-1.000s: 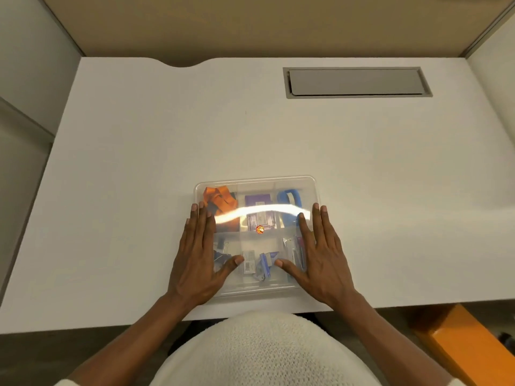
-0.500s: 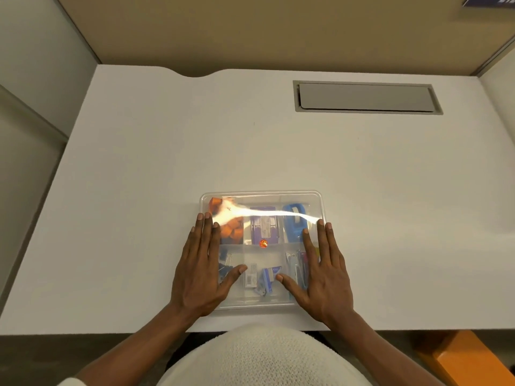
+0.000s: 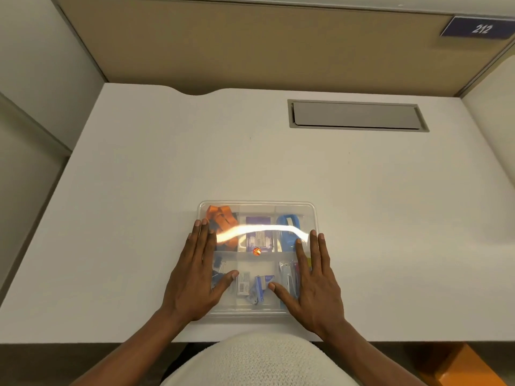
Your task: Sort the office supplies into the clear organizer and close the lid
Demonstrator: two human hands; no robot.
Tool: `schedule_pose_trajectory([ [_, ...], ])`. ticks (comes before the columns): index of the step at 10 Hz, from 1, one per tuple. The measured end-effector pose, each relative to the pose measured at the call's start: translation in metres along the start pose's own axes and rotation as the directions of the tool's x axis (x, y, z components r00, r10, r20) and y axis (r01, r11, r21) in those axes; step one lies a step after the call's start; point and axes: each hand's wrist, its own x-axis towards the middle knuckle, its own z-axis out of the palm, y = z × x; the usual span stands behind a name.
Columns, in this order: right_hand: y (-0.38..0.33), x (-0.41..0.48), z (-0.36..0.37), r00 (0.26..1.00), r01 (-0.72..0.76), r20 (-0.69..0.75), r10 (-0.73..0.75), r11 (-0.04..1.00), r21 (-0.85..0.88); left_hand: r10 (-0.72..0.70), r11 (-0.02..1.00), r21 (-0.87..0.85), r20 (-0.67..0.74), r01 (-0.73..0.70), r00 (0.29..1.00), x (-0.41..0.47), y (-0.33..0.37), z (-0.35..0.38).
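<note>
Both hands, left hand point(image 3: 195, 277) and right hand point(image 3: 315, 282), are laid flat, fingers spread, on the organizer lid point(image 3: 257, 215); even downward pressure at both edges should seat it.

An office cubicle: a white desk point(image 3: 167, 176) with cable hatch point(image 3: 358, 115), fabric partitions point(image 3: 250, 43), numbered plate point(image 3: 478, 28).

You face a white desk point(image 3: 139, 190) with a grey cable hatch point(image 3: 358, 115) set in its far right. Tan cubicle panels point(image 3: 250, 45) stand behind it, and a blue sign point(image 3: 480, 28) reads 212.
</note>
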Motion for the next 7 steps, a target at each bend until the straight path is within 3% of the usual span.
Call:
schedule_pose_trajectory([
  [2, -0.001, 0.007, -0.011, 1.000, -0.013, 0.015, 0.014, 0.997, -0.081, 0.011, 0.999, 0.034, 0.012, -0.011, 1.000, 0.002, 0.004, -0.009],
  [3, -0.006, 0.024, -0.028, 0.999, 0.002, -0.044, -0.004, 0.999, -0.040, 0.052, 0.998, 0.018, 0.015, -0.053, 0.999, 0.010, 0.007, -0.023],
  [5, -0.018, 0.082, -0.073, 0.983, 0.045, -0.181, -0.032, 0.997, 0.066, 0.194, 0.960, 0.226, -0.113, -0.164, 0.975, 0.058, 0.023, -0.072],
  [7, -0.039, 0.146, -0.131, 0.948, 0.122, -0.297, -0.117, 0.993, -0.004, 0.259, 0.908, 0.386, -0.207, -0.164, 0.943, 0.126, 0.037, -0.133],
])
